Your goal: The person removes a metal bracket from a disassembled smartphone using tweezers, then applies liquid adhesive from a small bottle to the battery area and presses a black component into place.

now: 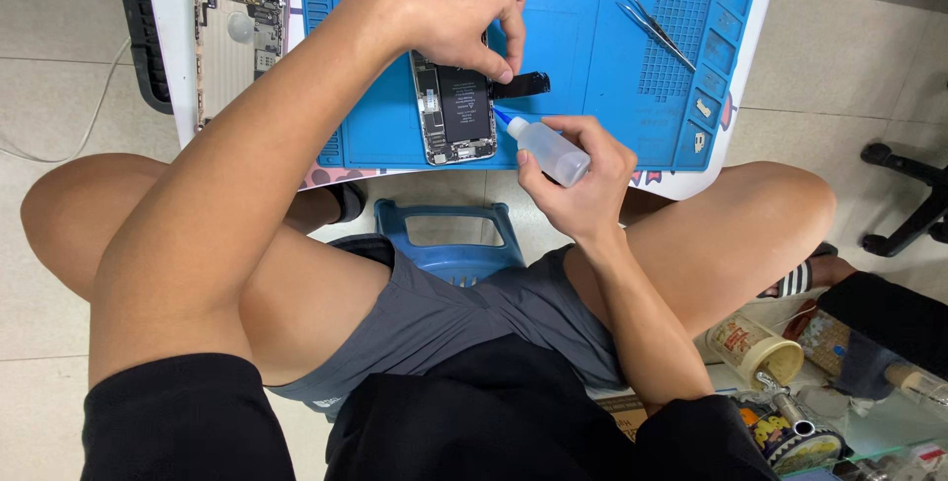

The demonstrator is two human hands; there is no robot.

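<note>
On the blue mat (592, 37), the left hand (459, 12) pinches the opened phone (454, 106) between closed fingers, while the right hand (583, 180) just near it wraps a small squeeze bottle (548, 150), nozzle at the phone's right edge.

Down at the lower right, on the floor beside the person's leg, sits a round jar (755, 348) lying tilted, pale yellow lid facing the camera, with a cream label wrapped round its body carrying red and dark print. Just below it there's a small round tin (790, 441) with a busy, multicoloured printed wrap. Up on the table, the opened phone (454, 111) shows its black battery, and on that battery a label of small white print. The small squeeze bottle (549, 151) in the right hand is translucent white and plain, no label showing.
</note>
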